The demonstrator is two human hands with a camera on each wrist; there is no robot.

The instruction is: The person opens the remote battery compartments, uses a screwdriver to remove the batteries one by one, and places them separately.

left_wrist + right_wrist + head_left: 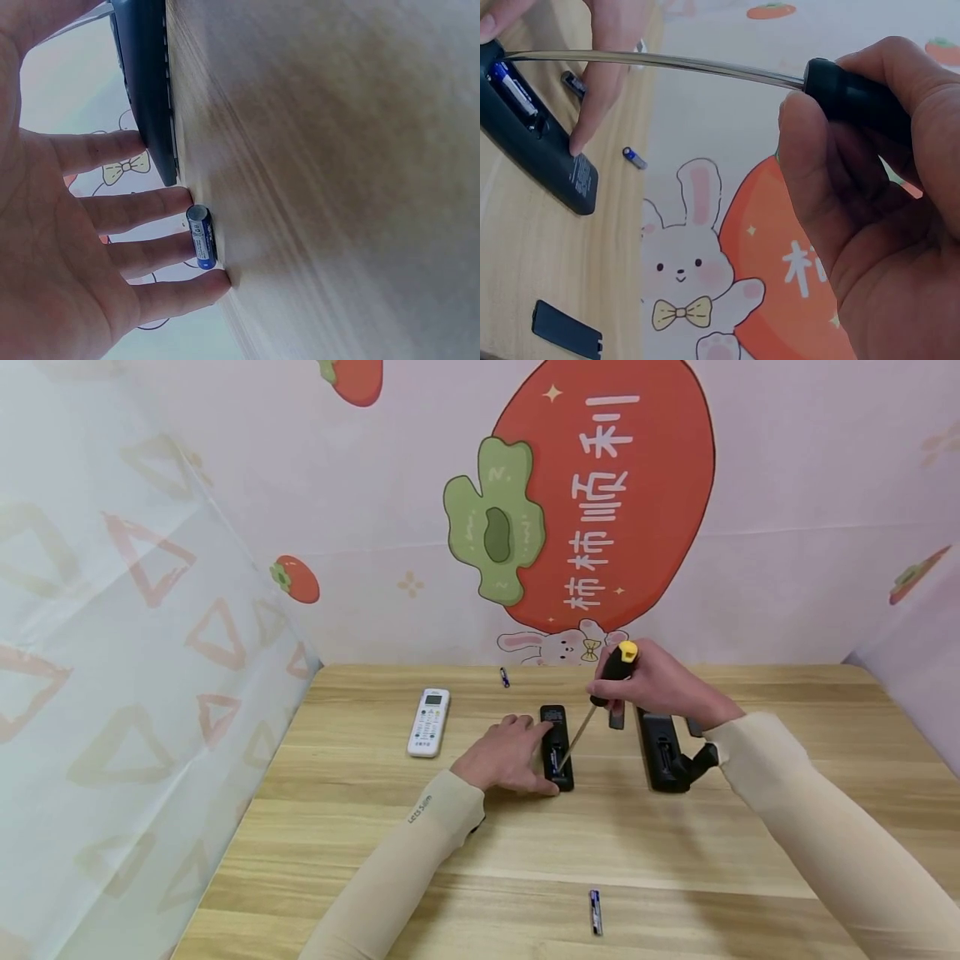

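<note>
A black remote control (553, 718) lies back up on the table, its battery compartment uncovered. Inside sits a blue-and-white battery (514, 94). My left hand (510, 756) rests against the remote, thumb at the near end and index finger pressing its back; its fingers look mostly straight in the left wrist view. My right hand (663, 681) grips a screwdriver (617, 675) by its black-and-yellow handle. The metal shaft (682, 66) slants down, its tip at the near end of the compartment. Behind the left fingers, a loose battery (201, 236) lies on the table.
At the left lies a white remote control (429, 722). A larger black device (660, 743) with an open compartment lies at the right, partly hidden by the right wrist. A black cover (566, 330) is under the right hand. Another battery (596, 912) lies near the front.
</note>
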